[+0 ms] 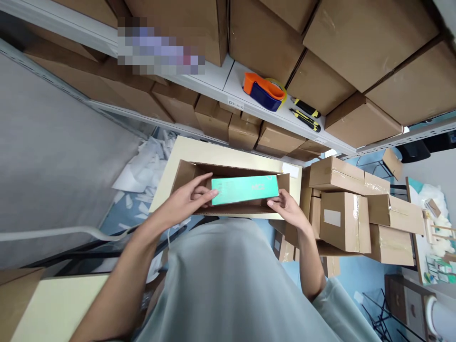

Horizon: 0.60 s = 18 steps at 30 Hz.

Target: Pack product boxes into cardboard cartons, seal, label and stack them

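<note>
A long green box [245, 190] with pale print on its top is between my two hands. My left hand [194, 194] grips its left end, thumb on the near side and fingers curled behind. At the right end, my right hand [287, 206] holds the corner between thumb and fingers. Around and below the green box is an open cardboard box [183, 176], its inner walls showing on the left and at the back. Whether the green box touches the bottom of the carton is hidden. The carton stands on a cream-coloured table [183, 148].
Above the table runs a white shelf [228, 78] with an orange and blue tape dispenser [265, 91], yellow-black utility knives [305, 118] and large cartons. Stacked cardboard boxes [344, 221] stand on the right. White paper scraps [142, 166] lie on the left.
</note>
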Each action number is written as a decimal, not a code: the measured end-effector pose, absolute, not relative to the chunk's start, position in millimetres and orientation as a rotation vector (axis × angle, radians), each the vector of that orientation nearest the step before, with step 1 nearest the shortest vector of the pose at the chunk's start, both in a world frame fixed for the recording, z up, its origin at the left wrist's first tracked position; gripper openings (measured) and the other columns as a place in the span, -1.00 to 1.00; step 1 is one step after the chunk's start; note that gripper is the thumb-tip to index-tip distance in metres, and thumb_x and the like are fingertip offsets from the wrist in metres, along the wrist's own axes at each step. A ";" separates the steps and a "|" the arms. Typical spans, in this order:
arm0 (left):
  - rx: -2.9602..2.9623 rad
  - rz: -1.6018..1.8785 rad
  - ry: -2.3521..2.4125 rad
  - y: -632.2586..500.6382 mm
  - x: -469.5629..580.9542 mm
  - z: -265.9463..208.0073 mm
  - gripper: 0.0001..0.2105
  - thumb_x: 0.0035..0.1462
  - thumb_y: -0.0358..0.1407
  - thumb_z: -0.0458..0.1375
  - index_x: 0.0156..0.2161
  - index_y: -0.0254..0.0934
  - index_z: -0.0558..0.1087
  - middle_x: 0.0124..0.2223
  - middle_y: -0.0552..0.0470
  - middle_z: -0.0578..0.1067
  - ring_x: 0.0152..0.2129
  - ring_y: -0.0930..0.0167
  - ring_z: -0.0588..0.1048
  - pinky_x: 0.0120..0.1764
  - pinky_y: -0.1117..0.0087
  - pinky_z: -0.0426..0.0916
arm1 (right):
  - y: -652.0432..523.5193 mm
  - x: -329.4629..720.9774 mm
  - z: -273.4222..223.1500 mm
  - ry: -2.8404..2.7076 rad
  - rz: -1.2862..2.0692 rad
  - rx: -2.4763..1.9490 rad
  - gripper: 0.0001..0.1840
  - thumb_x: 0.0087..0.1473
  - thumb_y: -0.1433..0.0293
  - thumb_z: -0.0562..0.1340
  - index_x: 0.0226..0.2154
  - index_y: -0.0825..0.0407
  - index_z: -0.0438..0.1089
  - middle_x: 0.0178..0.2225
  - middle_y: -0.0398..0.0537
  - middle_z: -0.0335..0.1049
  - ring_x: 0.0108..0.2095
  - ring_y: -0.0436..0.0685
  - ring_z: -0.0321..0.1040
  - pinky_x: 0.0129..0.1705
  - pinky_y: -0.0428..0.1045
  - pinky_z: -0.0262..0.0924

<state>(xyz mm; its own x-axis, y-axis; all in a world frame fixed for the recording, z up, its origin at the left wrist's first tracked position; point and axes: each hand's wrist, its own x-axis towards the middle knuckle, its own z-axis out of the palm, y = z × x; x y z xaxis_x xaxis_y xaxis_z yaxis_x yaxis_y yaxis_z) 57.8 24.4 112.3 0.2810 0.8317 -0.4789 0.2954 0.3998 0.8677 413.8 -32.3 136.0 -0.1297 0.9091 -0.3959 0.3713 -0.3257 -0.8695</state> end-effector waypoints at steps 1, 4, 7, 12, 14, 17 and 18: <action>1.140 0.487 1.281 24.8 59.6 109.4 0.10 0.06 0.45 0.34 0.52 -0.22 0.34 -0.17 -0.03 0.72 -0.27 0.15 0.75 -0.12 0.08 0.72 | -31.9 412.1 136.1 -1.430 1.465 -1.702 -0.33 0.27 -0.28 0.34 -0.04 -0.04 0.34 -0.21 -0.04 0.56 -0.15 0.18 0.56 -0.10 0.05 0.47; 1.095 0.450 1.283 27.4 65.3 96.9 0.05 0.05 0.45 0.33 0.44 -0.24 0.36 -0.13 -0.07 0.73 -0.29 0.13 0.76 -0.10 0.06 0.71 | -28.4 408.5 139.8 -1.537 1.420 -1.854 -0.38 0.33 -0.27 0.29 -0.13 -0.04 0.36 -0.25 -0.06 0.56 -0.17 0.19 0.54 -0.10 0.04 0.41; 1.097 0.415 1.283 31.3 69.1 83.1 -0.01 0.00 0.46 0.34 0.31 -0.25 0.39 -0.16 -0.07 0.73 -0.25 0.10 0.77 -0.09 0.06 0.69 | -22.6 404.3 145.6 -1.740 1.328 -2.030 -0.39 0.38 -0.26 0.23 -0.27 -0.05 0.36 -0.21 -0.04 0.53 -0.17 0.20 0.52 -0.11 0.03 0.35; 1.167 0.234 1.284 42.7 71.0 64.3 -0.32 0.00 0.40 0.31 -0.08 -0.16 0.45 -0.16 -0.09 0.72 -0.18 0.09 0.76 -0.13 0.18 0.64 | -6.2 394.8 146.1 -2.036 1.223 -2.159 -0.43 0.60 0.01 0.08 -0.42 -0.06 0.28 -0.23 -0.02 0.49 -0.21 0.16 0.48 -0.13 0.00 0.22; 1.237 0.143 1.329 50.8 71.4 58.3 -0.43 0.06 0.34 0.28 -0.18 -0.14 0.45 -0.21 -0.08 0.71 -0.22 0.09 0.75 -0.17 0.21 0.60 | 4.3 391.6 141.3 -2.127 1.239 -2.209 -0.44 0.62 0.10 0.11 -0.45 -0.05 0.28 -0.26 0.03 0.51 -0.19 0.20 0.51 -0.14 0.00 0.18; 1.427 -0.007 1.345 65.1 72.8 51.1 -0.57 0.14 0.22 0.25 -0.31 -0.12 0.44 -0.31 -0.08 0.68 -0.27 0.08 0.71 -0.19 0.21 0.51 | 22.0 388.5 131.1 -2.209 1.257 -2.305 -0.50 0.60 0.15 0.19 -0.42 -0.02 0.37 -0.27 0.11 0.58 -0.15 0.27 0.55 -0.16 0.01 0.15; 1.491 -0.051 1.336 69.6 73.7 49.0 -0.60 0.15 0.18 0.25 -0.35 -0.12 0.43 -0.34 -0.09 0.66 -0.28 0.07 0.69 -0.19 0.21 0.49 | 27.5 387.9 127.4 -2.226 1.260 -2.329 -0.54 0.58 0.17 0.23 -0.39 0.00 0.41 -0.25 0.13 0.61 -0.13 0.28 0.56 -0.17 0.01 0.15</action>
